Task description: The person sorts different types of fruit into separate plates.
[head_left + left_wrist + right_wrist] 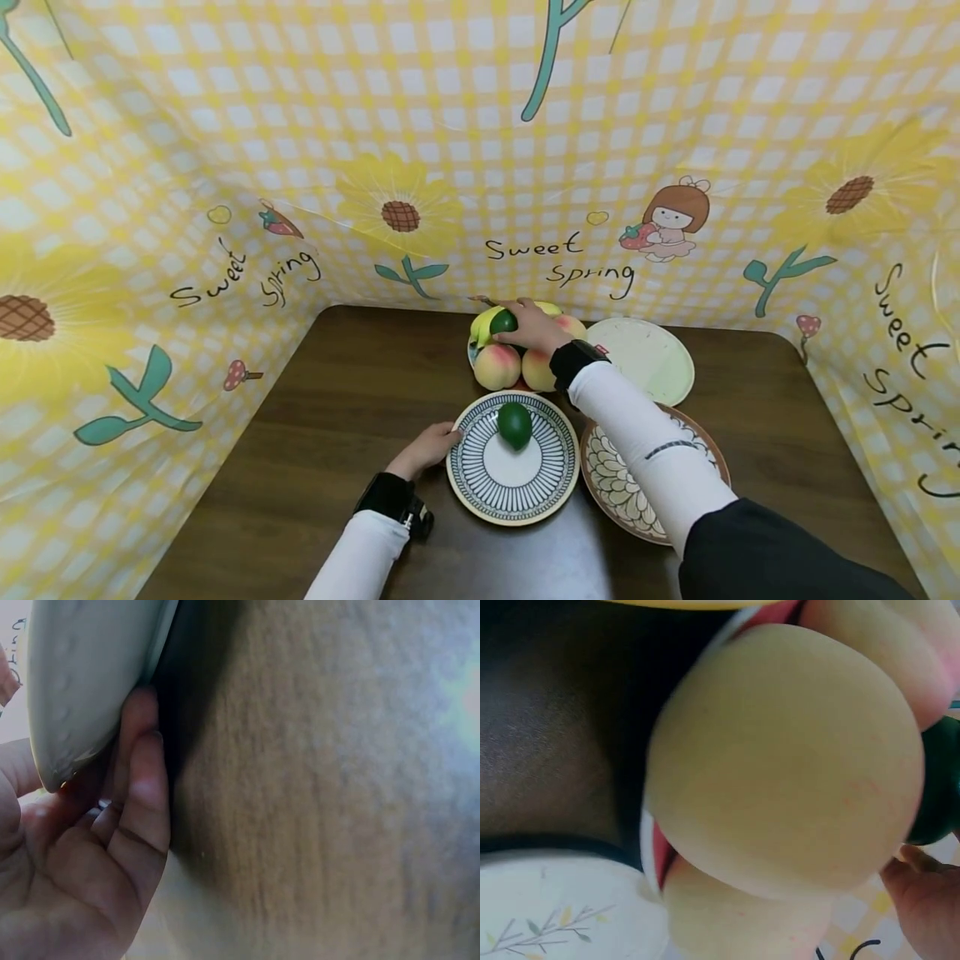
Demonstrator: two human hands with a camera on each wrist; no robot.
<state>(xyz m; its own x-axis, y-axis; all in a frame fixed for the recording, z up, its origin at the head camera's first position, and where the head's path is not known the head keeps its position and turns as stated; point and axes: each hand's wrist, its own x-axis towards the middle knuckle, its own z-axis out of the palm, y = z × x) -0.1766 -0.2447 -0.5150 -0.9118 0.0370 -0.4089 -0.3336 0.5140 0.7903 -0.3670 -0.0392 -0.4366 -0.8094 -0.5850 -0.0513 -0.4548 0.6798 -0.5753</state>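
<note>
My left hand (426, 448) pinches the left rim of a blue-and-white striped plate (513, 508). In the left wrist view, fingers (146, 772) reach under the plate's pale underside (90, 682). One dark green egg-shaped fruit (514, 426) lies on that plate. Behind it, a bowl (471, 353) holds peaches (497, 367) and yellow bananas (483, 327). Over the bowl, my right hand (536, 327) grips another dark green fruit (503, 322) between thumb and fingers. A large peach (780, 765) hides much of the right wrist view; the green fruit (939, 784) shows at its edge.
A pale green plate (652, 367) stands right of the bowl. Nearer, a brown-rimmed patterned plate (615, 487) lies partly beneath my right forearm, close beside the striped plate. Yellow checked cloth (465, 167) hangs around the back and sides of the dark wooden table (345, 375).
</note>
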